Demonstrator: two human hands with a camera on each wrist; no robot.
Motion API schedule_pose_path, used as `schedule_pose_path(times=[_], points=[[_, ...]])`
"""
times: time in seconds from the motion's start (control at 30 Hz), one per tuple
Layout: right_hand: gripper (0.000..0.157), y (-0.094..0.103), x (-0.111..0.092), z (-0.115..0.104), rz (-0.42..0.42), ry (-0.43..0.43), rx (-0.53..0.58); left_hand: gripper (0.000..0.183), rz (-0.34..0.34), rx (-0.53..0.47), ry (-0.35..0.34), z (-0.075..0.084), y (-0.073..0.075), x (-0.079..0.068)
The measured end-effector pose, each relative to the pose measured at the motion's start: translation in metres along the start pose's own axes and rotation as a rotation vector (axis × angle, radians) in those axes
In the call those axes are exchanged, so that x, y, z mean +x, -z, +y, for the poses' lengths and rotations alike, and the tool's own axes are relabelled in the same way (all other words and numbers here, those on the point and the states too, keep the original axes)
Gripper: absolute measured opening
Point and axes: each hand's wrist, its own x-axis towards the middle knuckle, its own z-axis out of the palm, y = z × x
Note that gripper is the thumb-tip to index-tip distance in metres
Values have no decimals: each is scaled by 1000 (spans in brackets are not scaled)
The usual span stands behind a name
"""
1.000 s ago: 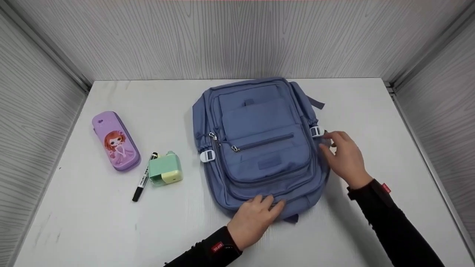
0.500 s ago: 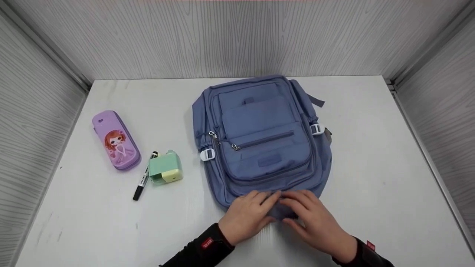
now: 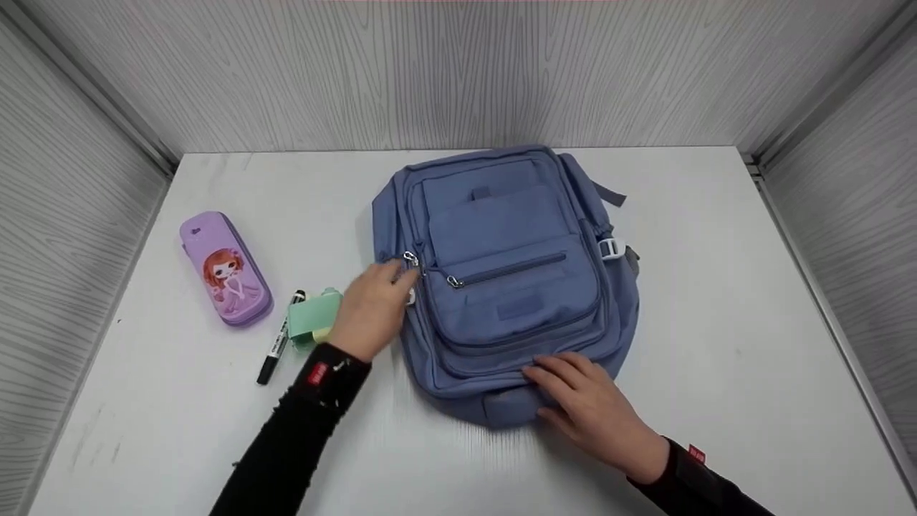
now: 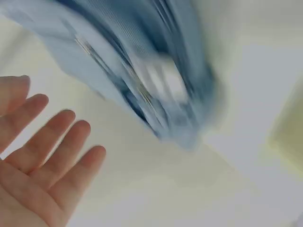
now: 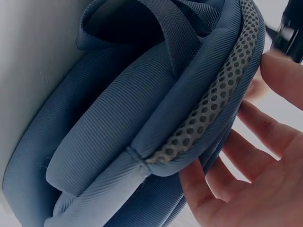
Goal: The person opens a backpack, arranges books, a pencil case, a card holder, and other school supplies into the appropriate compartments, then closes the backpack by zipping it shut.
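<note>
A blue backpack (image 3: 501, 215) lies front side up, with zippers across its front and white buckles at both sides. My left hand (image 3: 376, 308) is at its left side, right by a metal zipper pull (image 3: 410, 259), and covers most of the left buckle. In the left wrist view, its fingers (image 4: 71, 146) are spread and hold nothing; the backpack is blurred beyond them. My right hand (image 3: 591, 412) holds the backpack's near edge, fingers on top and thumb below. The right wrist view shows these fingers (image 5: 248, 151) along a padded strap with grey mesh (image 5: 203, 111).
On the left of the white table (image 3: 179, 430) lies a purple pencil case (image 3: 229, 272) with a cartoon girl on it. A black-and-white marker (image 3: 276, 344) and a green-and-yellow box-shaped item (image 3: 311, 315) lie between it and my left forearm. Grey wood-grain panels (image 3: 458, 72) enclose the table.
My right hand has come from the right buckle to the near edge of the backpack. My left hand has left that edge and moved up to the left side. The other items stay put.
</note>
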Motion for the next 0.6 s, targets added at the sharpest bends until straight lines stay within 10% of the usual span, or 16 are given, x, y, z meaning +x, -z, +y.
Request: schedule_pose_path(times=[0.23,0.6], points=[[59,0,2,0,-29,-21,-4,51,-161,148,41,-30,-6,37],[64,-2,1,-2,-53,-52,-28,57,-343,185,53,-38,-41,48]])
